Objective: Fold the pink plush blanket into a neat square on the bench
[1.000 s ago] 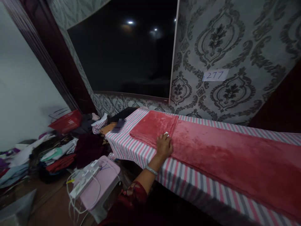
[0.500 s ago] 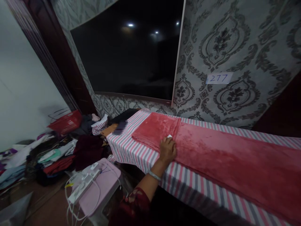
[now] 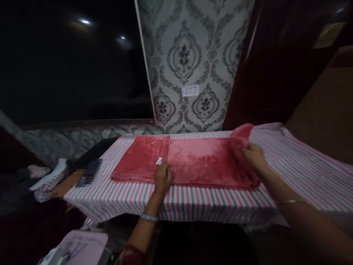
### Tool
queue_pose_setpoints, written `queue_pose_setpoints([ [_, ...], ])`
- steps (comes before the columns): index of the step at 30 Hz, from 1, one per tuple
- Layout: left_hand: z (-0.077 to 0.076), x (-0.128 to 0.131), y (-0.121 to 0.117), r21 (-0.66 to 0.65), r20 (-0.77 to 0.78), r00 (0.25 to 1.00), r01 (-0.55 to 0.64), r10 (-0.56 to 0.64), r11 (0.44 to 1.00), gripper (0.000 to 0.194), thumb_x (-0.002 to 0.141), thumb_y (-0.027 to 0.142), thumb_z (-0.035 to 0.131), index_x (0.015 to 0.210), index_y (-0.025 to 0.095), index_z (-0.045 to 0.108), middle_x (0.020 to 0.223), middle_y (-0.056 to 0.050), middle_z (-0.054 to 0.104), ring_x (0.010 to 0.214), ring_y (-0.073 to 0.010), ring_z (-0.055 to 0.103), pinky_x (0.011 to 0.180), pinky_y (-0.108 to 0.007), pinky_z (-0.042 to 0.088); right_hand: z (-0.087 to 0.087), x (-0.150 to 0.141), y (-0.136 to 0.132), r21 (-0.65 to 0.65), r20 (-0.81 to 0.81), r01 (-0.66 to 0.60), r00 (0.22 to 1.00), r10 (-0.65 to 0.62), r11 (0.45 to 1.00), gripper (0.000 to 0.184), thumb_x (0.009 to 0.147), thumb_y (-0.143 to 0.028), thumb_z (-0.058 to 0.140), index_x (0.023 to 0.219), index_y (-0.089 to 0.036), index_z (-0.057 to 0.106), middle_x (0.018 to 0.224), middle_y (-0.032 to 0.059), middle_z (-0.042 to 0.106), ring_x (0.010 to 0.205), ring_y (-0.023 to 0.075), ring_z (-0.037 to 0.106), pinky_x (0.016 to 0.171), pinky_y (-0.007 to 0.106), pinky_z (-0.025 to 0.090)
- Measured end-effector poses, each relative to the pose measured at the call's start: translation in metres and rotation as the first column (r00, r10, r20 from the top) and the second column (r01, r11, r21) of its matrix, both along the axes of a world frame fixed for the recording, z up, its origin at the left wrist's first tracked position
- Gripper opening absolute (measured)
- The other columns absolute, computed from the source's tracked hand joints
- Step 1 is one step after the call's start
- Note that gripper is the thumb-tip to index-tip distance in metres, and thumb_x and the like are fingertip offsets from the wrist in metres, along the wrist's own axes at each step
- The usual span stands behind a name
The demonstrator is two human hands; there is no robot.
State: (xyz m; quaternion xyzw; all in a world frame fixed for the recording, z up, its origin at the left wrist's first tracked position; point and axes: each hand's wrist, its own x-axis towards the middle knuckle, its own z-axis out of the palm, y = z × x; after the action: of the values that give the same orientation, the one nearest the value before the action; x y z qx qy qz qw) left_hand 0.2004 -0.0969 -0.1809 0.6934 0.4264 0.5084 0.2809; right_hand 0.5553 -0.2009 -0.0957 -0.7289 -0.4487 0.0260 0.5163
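A red plush cloth (image 3: pixel 198 162) lies lengthwise on a table covered with a pink, grey and white striped sheet (image 3: pixel 300 158). My left hand (image 3: pixel 162 177) rests flat on the cloth's near edge, fingers stretched, beside a small white tag (image 3: pixel 159 160). My right hand (image 3: pixel 252 154) grips the cloth's right end, which is lifted and curled over toward the left.
A big dark screen (image 3: pixel 68 66) hangs on the patterned wall, beside a paper label reading 277 (image 3: pixel 190 90). A pink stool (image 3: pixel 82 244) with white cables stands at the lower left. Clothes lie heaped at the far left (image 3: pixel 41 176). A dark wooden door frame (image 3: pixel 248 73) stands right.
The view has swung right. My right hand has come into view, holding the cloth's right end lifted and folded leftward. My left hand stays pressed on the cloth.
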Motion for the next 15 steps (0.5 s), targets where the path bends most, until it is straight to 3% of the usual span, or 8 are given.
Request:
queue_pose_setpoints([
  [3, 0.004, 0.011, 0.004, -0.224, 0.182, 0.983, 0.057, -0.016, 0.973, 0.02, 0.074, 0.021, 0.063, 0.093, 0.024, 0.066, 0.101, -0.006, 0.07, 0.104, -0.0254, 0.063, 0.102, -0.043, 0.048, -0.019, -0.039, 0.014, -0.027, 0.06, -0.22, 0.973, 0.222, 0.975, 0.032, 0.091, -0.029, 0.051, 0.109, -0.014, 0.073, 0.108, 0.0106, 0.074, 0.102, 0.0263, 0.068, 0.091, 0.037, 0.052],
  [6, 0.004, 0.026, 0.015, -0.357, 0.251, 0.967, 0.129, -0.038, 0.925, 0.023, 0.073, 0.028, 0.067, 0.095, 0.022, 0.062, 0.091, -0.007, 0.069, 0.086, -0.0237, 0.068, 0.082, -0.041, 0.057, -0.049, -0.077, 0.017, -0.152, 0.168, -0.367, 0.905, 0.39, 0.918, 0.035, 0.09, -0.024, 0.046, 0.112, -0.017, 0.073, 0.11, 0.0093, 0.075, 0.101, 0.0257, 0.069, 0.089, 0.037, 0.052],
  [10, 0.008, 0.052, 0.03, -0.519, 0.375, 0.925, 0.265, -0.062, 0.813, 0.029, 0.075, 0.032, 0.068, 0.099, 0.019, 0.056, 0.08, -0.006, 0.067, 0.067, -0.0184, 0.068, 0.063, -0.033, 0.057, -0.082, -0.096, 0.003, -0.247, 0.245, -0.374, 0.868, 0.431, 0.894, 0.057, 0.076, -0.008, 0.047, 0.129, -0.019, 0.066, 0.124, 0.0092, 0.07, 0.114, 0.0245, 0.065, 0.099, 0.038, 0.048],
  [15, 0.018, 0.093, 0.045, -0.573, 0.452, 0.889, 0.354, -0.076, 0.739, 0.035, 0.073, 0.03, 0.069, 0.101, 0.02, 0.051, 0.077, -0.001, 0.065, 0.062, -0.0159, 0.068, 0.067, -0.032, 0.058, -0.092, -0.091, -0.005, -0.241, 0.362, -0.349, 0.833, 0.418, 0.906, 0.067, 0.069, -0.003, 0.048, 0.133, -0.017, 0.063, 0.134, 0.0109, 0.063, 0.127, 0.0257, 0.056, 0.111, 0.047, 0.04],
])
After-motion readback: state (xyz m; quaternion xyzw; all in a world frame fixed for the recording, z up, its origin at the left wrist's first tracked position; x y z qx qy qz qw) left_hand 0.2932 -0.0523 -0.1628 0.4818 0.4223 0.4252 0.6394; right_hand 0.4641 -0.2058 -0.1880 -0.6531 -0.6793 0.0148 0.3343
